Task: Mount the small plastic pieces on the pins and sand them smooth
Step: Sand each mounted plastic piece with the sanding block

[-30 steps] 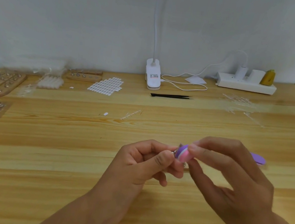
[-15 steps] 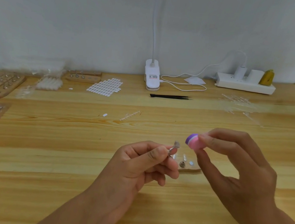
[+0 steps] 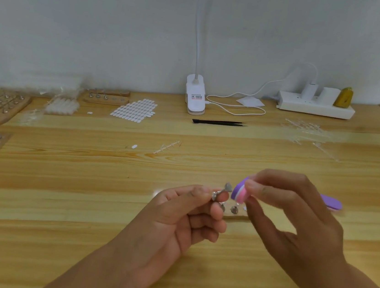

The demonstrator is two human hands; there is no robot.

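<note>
Wooden table (image 3: 81, 202) | left hand (image 3: 175, 218) pinches pin (image 3: 220, 193), piece (image 3: 228, 186) atop, well in front of lamp (image 3: 195, 96) | right hand (image 3: 290, 218) grips file (image 3: 239, 193) just beside piece | step: sanding | next: lay file lightly on piece

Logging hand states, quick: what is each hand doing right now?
Left hand: pinches a metal pin.
Right hand: holds the purple sanding file.

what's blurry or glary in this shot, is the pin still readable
Head view: the pin in the left hand reads fairly sharp; the right hand and its purple sanding file look softly blurred; a smeared patch sits along the wall at far left; pale glare streaks the table near the left hand.
</note>
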